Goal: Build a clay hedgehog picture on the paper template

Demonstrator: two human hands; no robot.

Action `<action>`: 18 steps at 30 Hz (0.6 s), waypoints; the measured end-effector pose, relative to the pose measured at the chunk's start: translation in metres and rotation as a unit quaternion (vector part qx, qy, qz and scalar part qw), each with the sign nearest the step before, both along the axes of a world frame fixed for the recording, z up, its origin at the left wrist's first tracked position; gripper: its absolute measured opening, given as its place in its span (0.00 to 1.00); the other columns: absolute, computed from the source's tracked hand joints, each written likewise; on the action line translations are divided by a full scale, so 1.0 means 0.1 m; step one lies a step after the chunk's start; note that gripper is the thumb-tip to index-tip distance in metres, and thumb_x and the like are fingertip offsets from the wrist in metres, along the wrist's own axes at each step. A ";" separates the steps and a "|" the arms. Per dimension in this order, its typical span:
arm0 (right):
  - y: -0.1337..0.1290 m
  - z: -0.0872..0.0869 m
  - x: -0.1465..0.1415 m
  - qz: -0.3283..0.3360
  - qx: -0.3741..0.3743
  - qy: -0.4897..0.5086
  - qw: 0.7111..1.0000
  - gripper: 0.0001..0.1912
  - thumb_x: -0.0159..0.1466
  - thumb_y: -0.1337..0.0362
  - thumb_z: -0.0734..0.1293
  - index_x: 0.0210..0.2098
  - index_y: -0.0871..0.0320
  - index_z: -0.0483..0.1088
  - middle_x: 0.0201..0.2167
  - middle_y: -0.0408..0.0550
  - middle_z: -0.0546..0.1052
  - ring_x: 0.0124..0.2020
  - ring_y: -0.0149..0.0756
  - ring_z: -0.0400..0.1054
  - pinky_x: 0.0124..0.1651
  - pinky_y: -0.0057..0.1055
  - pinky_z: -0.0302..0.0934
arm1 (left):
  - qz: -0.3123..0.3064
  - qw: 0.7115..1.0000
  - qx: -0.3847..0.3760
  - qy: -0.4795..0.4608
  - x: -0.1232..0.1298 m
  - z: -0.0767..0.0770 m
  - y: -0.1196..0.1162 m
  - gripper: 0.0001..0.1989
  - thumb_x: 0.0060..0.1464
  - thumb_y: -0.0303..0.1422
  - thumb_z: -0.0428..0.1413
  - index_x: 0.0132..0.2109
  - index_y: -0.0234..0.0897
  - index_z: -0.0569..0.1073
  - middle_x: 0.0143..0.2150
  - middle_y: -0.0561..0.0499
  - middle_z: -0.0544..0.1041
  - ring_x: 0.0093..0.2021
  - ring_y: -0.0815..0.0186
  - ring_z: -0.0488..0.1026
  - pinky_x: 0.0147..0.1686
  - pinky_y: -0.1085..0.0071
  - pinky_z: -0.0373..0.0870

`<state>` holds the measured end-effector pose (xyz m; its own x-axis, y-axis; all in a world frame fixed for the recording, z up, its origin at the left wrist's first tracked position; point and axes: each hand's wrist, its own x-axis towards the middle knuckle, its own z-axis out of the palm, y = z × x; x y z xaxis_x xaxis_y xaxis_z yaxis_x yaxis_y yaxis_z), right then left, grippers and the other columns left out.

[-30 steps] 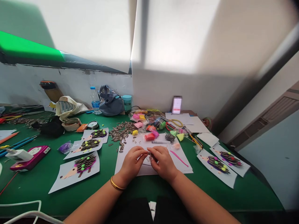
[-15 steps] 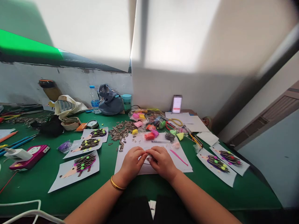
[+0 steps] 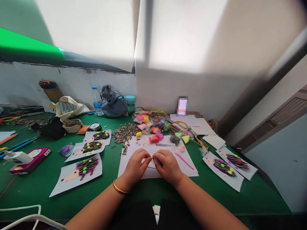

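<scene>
My left hand [image 3: 137, 164] and my right hand [image 3: 168, 166] meet above white paper [image 3: 189, 169] at the table's middle. Both have pinched fingers around a small, clear, crinkled wrapper [image 3: 153, 162]; its contents are too small to tell. A pink tool [image 3: 184, 161] lies right of my right hand. Beyond my hands are a white pen [image 3: 165, 144], a red clay packet [image 3: 153, 139] and a black clay packet [image 3: 175, 139]. Sunflower seeds [image 3: 126, 132] are heaped at the paper's back left.
Hedgehog pictures lie at left [image 3: 69, 182] and right [image 3: 223, 171]. Scissors [image 3: 181, 124], clay packets and a phone [image 3: 182, 106] are behind. A bottle [image 3: 96, 102], a blue-grey bag [image 3: 114, 105] and a teal-lidded cup [image 3: 130, 105] stand by the wall. A magenta power strip [image 3: 35, 161] lies left.
The fingers of both hands have shifted slightly at the wrapper, and a small gap now shows between the fingertips. The objects on the table look unmoved.
</scene>
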<state>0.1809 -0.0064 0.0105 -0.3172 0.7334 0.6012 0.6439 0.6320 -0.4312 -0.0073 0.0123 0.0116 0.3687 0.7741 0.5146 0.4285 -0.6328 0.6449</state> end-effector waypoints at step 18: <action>0.00 -0.03 0.00 0.000 -0.001 0.008 1.000 0.11 0.63 0.70 0.64 0.44 0.54 0.71 0.40 0.48 0.76 0.42 0.41 0.68 0.46 0.38 0.59 | 0.010 0.992 -0.013 -0.127 -0.03 0.10 0.00 0.10 0.65 0.36 0.51 0.36 0.39 0.71 0.35 0.51 0.72 0.38 0.63 0.70 0.41 0.66 0.67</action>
